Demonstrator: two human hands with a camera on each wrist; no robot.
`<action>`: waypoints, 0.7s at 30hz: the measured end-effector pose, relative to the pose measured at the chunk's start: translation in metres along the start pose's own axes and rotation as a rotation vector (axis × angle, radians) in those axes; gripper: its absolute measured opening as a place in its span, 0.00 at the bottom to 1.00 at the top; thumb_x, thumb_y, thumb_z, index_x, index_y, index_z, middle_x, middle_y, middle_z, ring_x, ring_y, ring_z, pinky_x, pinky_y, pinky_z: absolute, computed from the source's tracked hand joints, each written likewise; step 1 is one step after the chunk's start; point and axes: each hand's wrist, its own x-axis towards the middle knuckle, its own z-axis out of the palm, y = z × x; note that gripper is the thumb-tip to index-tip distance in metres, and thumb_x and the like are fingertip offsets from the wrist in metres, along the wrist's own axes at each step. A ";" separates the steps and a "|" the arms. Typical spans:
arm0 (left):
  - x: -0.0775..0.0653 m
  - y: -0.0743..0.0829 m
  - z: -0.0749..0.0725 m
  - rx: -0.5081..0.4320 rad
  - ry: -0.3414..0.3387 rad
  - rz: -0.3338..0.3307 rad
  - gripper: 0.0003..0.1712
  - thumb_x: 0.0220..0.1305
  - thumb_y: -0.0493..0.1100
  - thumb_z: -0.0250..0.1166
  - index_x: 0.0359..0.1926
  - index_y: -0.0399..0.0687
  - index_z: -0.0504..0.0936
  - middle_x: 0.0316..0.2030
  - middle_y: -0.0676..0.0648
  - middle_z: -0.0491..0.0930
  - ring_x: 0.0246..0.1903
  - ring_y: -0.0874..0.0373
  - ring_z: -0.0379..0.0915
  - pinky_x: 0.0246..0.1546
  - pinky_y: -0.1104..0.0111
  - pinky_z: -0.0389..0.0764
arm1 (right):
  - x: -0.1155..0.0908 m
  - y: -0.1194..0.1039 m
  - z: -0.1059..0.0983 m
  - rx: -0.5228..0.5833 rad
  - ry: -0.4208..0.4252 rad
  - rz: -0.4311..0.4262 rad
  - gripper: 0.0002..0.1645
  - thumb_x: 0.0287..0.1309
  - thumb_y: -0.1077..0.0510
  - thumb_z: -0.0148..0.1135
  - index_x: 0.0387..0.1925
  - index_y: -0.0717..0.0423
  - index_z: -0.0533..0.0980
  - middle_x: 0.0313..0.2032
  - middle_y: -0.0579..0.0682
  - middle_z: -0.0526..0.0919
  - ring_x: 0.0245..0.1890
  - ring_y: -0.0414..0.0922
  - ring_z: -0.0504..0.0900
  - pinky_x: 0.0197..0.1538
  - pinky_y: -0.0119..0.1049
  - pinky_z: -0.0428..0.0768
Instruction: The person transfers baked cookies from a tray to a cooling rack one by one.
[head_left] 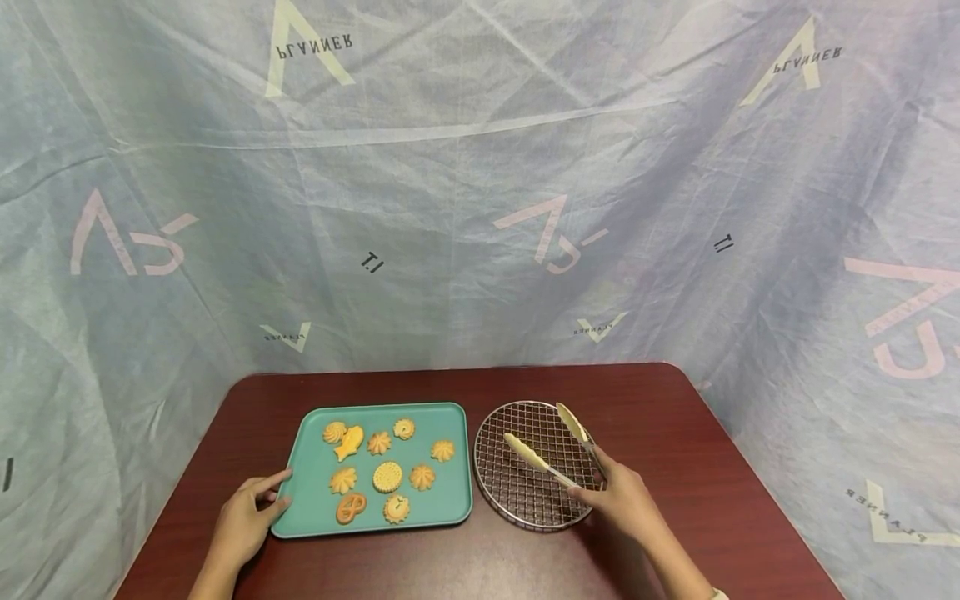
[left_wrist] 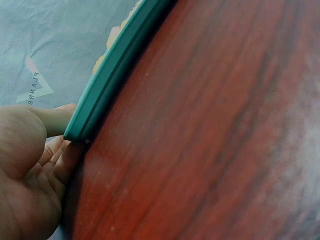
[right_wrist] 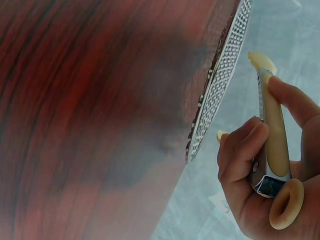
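At the left edge of a teal tray point(head_left: 446, 421), my left hand point(head_left: 243, 521) grips the rim. In the left wrist view its thumb lies over the rim and its fingers come from below. Several cookies lie on the tray, among them a round one point(head_left: 387, 477), a pretzel point(head_left: 351, 507) and a fish-shaped one point(head_left: 349, 443). My right hand point(head_left: 624, 502) holds a pair of tongs point(right_wrist: 275, 125) with cream tips and a ring at the handle end. The tongs' arms are spread, with nothing between them, above a round wire rack point(head_left: 517, 496).
Tray and rack sit side by side on a dark red wooden table point(head_left: 720, 500), a narrow gap between them. Behind the table and along both sides hangs a grey printed cloth point(head_left: 450, 208).
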 end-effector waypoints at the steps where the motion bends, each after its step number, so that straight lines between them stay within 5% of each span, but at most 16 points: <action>1: 0.000 0.000 0.000 -0.001 0.001 0.000 0.29 0.67 0.36 0.70 0.68 0.39 0.78 0.54 0.36 0.76 0.43 0.52 0.75 0.40 0.59 0.75 | 0.000 0.000 0.001 -0.004 0.000 -0.003 0.60 0.46 0.46 0.83 0.74 0.69 0.65 0.39 0.56 0.88 0.38 0.48 0.83 0.41 0.45 0.81; 8: 0.000 0.001 0.000 -0.002 0.002 -0.001 0.29 0.67 0.36 0.70 0.68 0.40 0.78 0.54 0.36 0.76 0.43 0.52 0.75 0.40 0.59 0.75 | 0.001 -0.007 0.009 0.013 -0.008 -0.012 0.59 0.45 0.46 0.84 0.73 0.67 0.67 0.44 0.60 0.88 0.41 0.50 0.86 0.46 0.52 0.83; 21: 0.000 0.001 -0.001 0.003 0.000 0.001 0.29 0.67 0.37 0.70 0.68 0.40 0.78 0.55 0.36 0.76 0.44 0.51 0.75 0.40 0.59 0.74 | 0.003 -0.024 0.026 0.020 -0.044 -0.042 0.61 0.44 0.45 0.84 0.74 0.66 0.66 0.38 0.54 0.86 0.35 0.47 0.83 0.42 0.49 0.83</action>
